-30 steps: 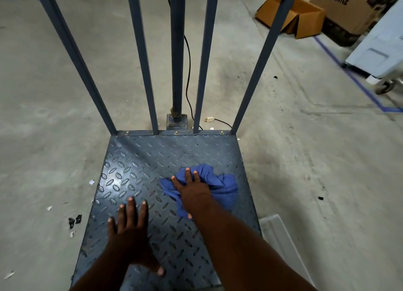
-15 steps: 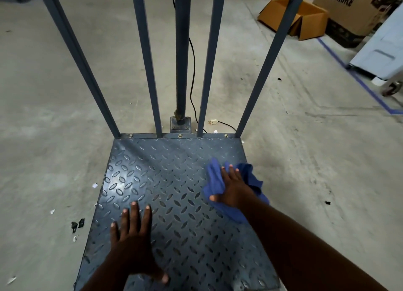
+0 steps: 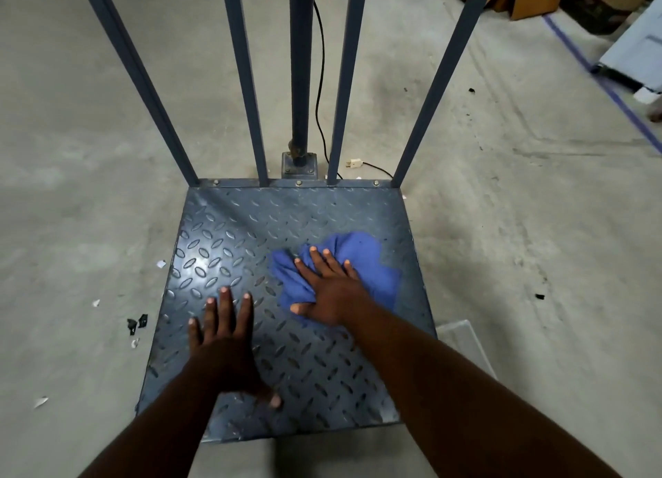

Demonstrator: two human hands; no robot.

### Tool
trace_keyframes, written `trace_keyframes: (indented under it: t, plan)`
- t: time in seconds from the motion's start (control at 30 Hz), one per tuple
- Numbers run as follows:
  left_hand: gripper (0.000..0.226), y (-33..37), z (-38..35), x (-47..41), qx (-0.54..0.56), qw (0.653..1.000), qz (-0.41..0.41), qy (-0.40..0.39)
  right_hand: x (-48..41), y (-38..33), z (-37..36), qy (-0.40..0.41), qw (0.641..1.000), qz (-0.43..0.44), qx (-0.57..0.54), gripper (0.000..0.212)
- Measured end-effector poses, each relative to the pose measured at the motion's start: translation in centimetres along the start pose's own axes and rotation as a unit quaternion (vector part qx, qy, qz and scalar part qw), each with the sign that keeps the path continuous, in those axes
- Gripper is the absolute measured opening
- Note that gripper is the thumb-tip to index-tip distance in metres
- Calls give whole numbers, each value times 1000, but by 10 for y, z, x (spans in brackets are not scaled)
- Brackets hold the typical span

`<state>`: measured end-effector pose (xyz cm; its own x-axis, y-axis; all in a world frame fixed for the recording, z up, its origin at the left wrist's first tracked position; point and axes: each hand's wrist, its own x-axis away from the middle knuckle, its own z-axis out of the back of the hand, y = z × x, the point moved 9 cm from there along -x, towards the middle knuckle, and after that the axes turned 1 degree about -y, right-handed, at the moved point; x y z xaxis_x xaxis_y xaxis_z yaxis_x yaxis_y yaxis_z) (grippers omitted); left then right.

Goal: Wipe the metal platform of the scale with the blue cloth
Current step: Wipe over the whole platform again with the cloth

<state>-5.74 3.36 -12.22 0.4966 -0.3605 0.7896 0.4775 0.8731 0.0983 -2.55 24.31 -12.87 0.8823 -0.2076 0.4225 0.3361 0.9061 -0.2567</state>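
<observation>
The left hand (image 3: 224,338) lies flat, fingers spread, on the grey-blue diamond-tread metal scale platform (image 3: 229,234). On its right half lies the crumpled blue cloth (image 3: 361,255), pressed down by the right hand (image 3: 331,287), fingers straight. Just beyond the right edge lies what may be a clear plastic sheet (image 3: 462,341).

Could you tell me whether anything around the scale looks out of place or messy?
Yes. White scraps and black fragments litter the floor left of the platform. Behind it, a plug lies loose on the floor, in no socket that shows.
</observation>
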Motion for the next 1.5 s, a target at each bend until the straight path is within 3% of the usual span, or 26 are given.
trace_keyframes:
  t: [0.13,0.23,0.5,0.67,0.93,1.07,1.2,1.4,1.5]
  plan:
    - [193,-1,-3,-3,3,1000,-15,7,-5,60,19,32,991,-118,-55,93]
    - [191,-3,-3,-6,-5,1000,-10,9,-4,45,10,38,986,-150,-57,89]
    - [198,-3,1,-5,-10,1000,6,13,-13,-54,-15,32,997,-59,-29,86]
    - [196,-4,-4,-1,-6,1000,-8,12,-8,-40,-17,24,1000,-19,4,81]
    - [196,-7,-6,-4,3,999,-40,35,-12,-20,-7,103,986,-130,-23,84]
    - [194,-9,-8,-4,-2,999,-39,35,-5,-57,-20,103,993,-63,3,79]
    - [196,-9,-9,-8,-1,998,-45,41,-9,-46,-13,70,997,-7,22,75]
    - [197,-11,-12,-17,4,998,-48,47,-28,-38,-2,68,988,-101,-99,60]
    - [195,-10,-13,-20,-6,998,-46,50,-20,-50,-4,109,989,-69,-79,70]
